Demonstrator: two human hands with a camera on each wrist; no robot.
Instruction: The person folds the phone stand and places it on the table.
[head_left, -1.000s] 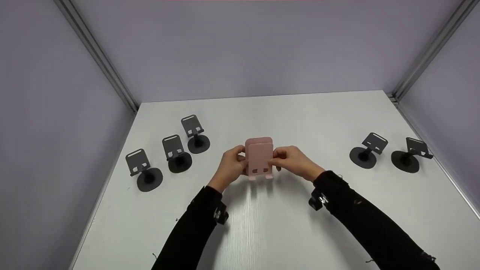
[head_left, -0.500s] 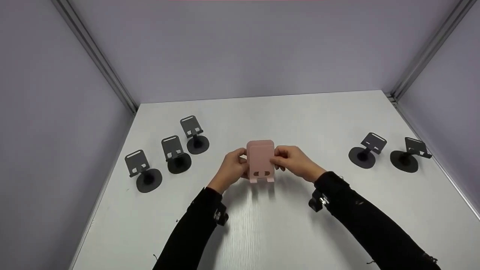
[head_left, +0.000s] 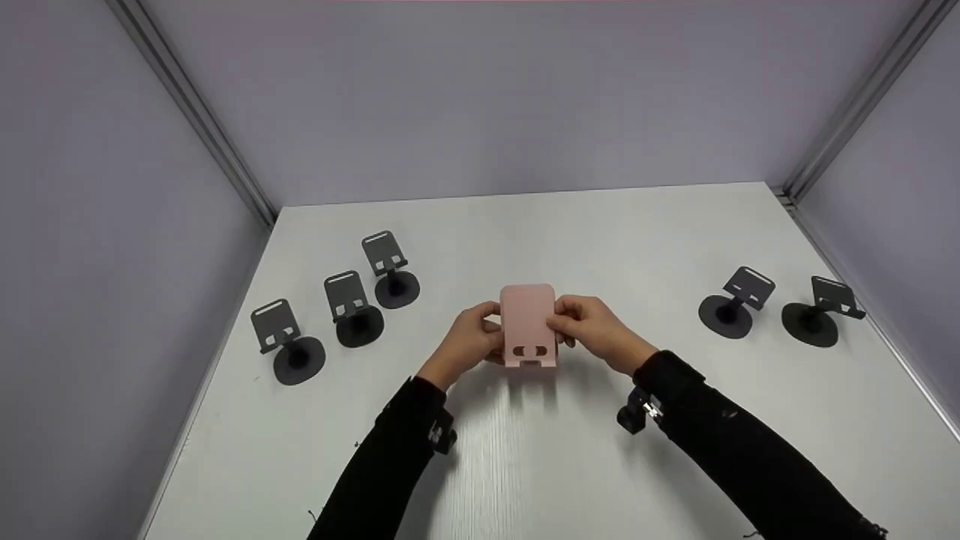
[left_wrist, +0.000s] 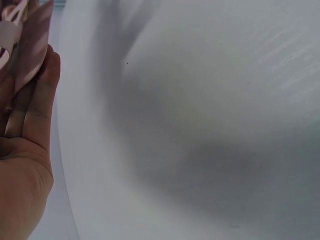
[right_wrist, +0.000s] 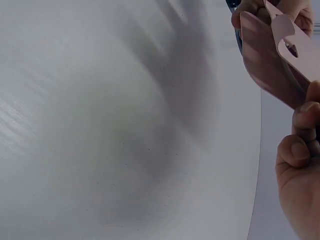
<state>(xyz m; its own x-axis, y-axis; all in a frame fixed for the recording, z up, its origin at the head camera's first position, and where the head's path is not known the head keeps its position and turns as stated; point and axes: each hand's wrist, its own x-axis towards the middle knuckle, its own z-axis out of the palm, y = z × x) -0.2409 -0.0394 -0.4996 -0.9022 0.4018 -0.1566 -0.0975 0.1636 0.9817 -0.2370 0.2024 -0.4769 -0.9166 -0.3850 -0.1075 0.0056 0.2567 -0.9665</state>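
Observation:
A pink phone stand [head_left: 528, 321], its panel facing the head camera, is held up over the white table between both hands. My left hand [head_left: 466, 341] grips its left edge, with fingers behind it. My right hand [head_left: 600, 331] pinches the right edge, thumb on the front. In the left wrist view, fingers of the left hand [left_wrist: 25, 175] lie along a pink plate [left_wrist: 34, 45]. The right wrist view shows the pink stand [right_wrist: 270, 57] with its flat plates apart at an angle, and the right hand [right_wrist: 302, 175] at its near end. Its back is hidden in the head view.
On the left of the white table [head_left: 495, 465] stand three dark grey phone stands [head_left: 360, 322] with round bases. Two more grey stands [head_left: 726, 315] are at the right, near the side wall. A pale wall [head_left: 480, 97] rises behind the table.
The pink stand has shifted slightly right and toward the person. Its rear panel, visible above the front one earlier, now lines up behind it. Both hands keep their hold.

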